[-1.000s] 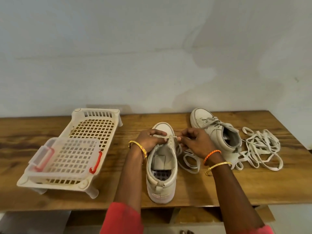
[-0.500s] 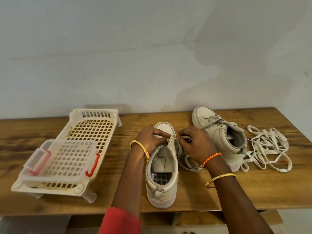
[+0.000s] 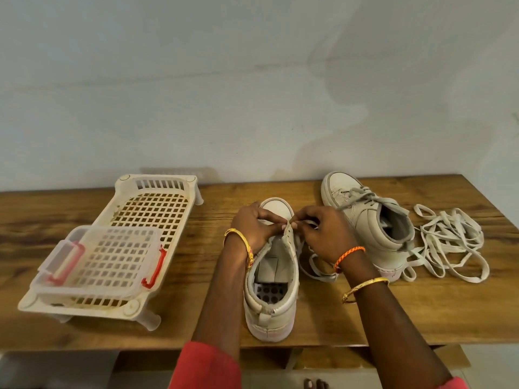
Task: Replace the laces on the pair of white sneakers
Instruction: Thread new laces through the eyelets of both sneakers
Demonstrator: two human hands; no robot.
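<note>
Change: both hands have closed in tighter on the near sneaker's eyelet row; nothing else on the worktop has shifted.
Worktop (image 3: 365, 318): carries everything.
Rack (image 3: 118, 248): at the left end.
Laced sneaker (image 3: 365, 228): toward the back edge, right of centre.
Near sneaker (image 3: 273, 276): mid-front edge, stiff-walled, light; best steadied at the eyelet flap.
Loose laces (image 3: 449, 245): heaped at the right end.
Left hand (image 3: 252, 228): grip curled on the flap.
Right hand (image 3: 323, 234): grip pinching the lace (image 3: 317, 269), limp and flat; hold it by the tip.

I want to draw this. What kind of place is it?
Probably a room in a home, not a shop. A wooden table stands against a plain painted wall, with a plastic basket rack, two white sneakers and loose laces on it.
</note>
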